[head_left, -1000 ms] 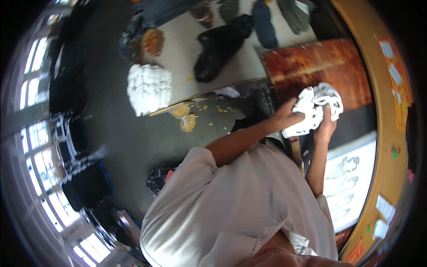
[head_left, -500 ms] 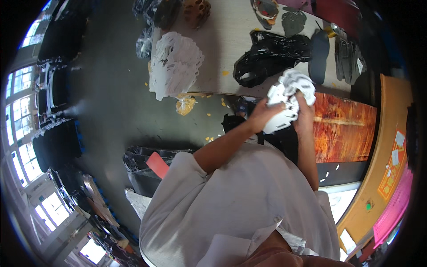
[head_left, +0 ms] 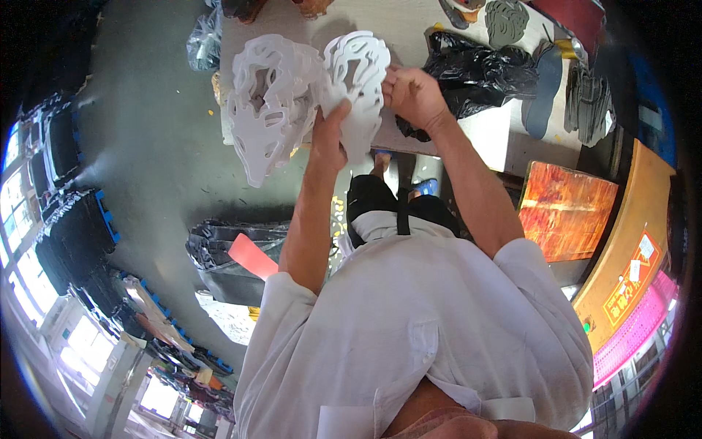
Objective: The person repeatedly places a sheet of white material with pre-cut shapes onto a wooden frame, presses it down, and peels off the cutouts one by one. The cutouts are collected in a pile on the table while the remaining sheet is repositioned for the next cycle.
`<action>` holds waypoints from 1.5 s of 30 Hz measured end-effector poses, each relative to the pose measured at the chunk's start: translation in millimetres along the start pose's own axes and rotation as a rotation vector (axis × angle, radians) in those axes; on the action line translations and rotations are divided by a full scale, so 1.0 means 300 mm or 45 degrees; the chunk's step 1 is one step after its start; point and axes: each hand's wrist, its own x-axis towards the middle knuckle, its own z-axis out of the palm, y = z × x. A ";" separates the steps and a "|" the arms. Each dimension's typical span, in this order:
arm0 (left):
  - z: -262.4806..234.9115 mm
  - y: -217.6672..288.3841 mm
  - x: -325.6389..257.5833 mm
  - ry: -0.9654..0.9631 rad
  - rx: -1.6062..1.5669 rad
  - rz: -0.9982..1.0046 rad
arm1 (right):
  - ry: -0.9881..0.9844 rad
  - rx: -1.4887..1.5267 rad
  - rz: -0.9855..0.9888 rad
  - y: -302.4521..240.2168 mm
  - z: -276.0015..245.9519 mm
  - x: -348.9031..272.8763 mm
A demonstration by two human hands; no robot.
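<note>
My left hand point(head_left: 330, 139) grips the lower left side of a small stack of white cut-out sheets point(head_left: 358, 62), its thumb lying across the front. They look like flat shoe-upper pieces with curved slots. At the stack's right edge, the curled fingers of my right hand point(head_left: 415, 96) touch the sheets; their tips are partly hidden. Close on the left, a thicker pile of similar white cut-outs point(head_left: 274, 88) lies on the table corner and overhangs the front edge. The held stack is right beside this pile; I cannot tell whether they touch.
On the pale table point(head_left: 491, 139) lie a black plastic bag point(head_left: 475, 73), a dark sole-shaped piece point(head_left: 541, 91) and grey layered pieces point(head_left: 587, 106). An orange-red patterned board point(head_left: 567, 212) is at the right. Dark wrapped bundles point(head_left: 238, 256) rest on the floor at the left.
Both hands have carried the white cut-out stack leftward to beside the larger pile. The stack is now held more upright, and my right hand has shifted to its right edge.
</note>
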 end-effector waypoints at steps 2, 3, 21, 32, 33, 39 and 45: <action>0.000 0.001 0.067 0.070 -0.031 -0.061 | 0.523 -0.040 0.001 0.018 -0.075 0.024; -0.001 -0.008 0.084 0.102 0.002 -0.087 | 0.631 -0.041 0.011 0.053 -0.104 0.023; -0.178 -0.183 0.116 0.463 0.992 0.013 | 0.827 -0.265 0.306 0.299 -0.153 -0.255; -0.139 -0.230 0.022 0.331 2.508 0.461 | 0.817 -0.693 0.303 0.334 -0.042 -0.316; -0.136 -0.233 0.026 0.342 2.524 0.420 | 0.776 -0.712 0.298 0.345 -0.033 -0.361; -0.258 -0.285 0.106 0.239 2.506 0.587 | 0.691 -0.688 0.244 0.499 -0.023 -0.610; -0.397 -0.268 0.133 0.067 2.828 0.407 | 1.019 -1.170 -0.177 0.498 0.042 -1.025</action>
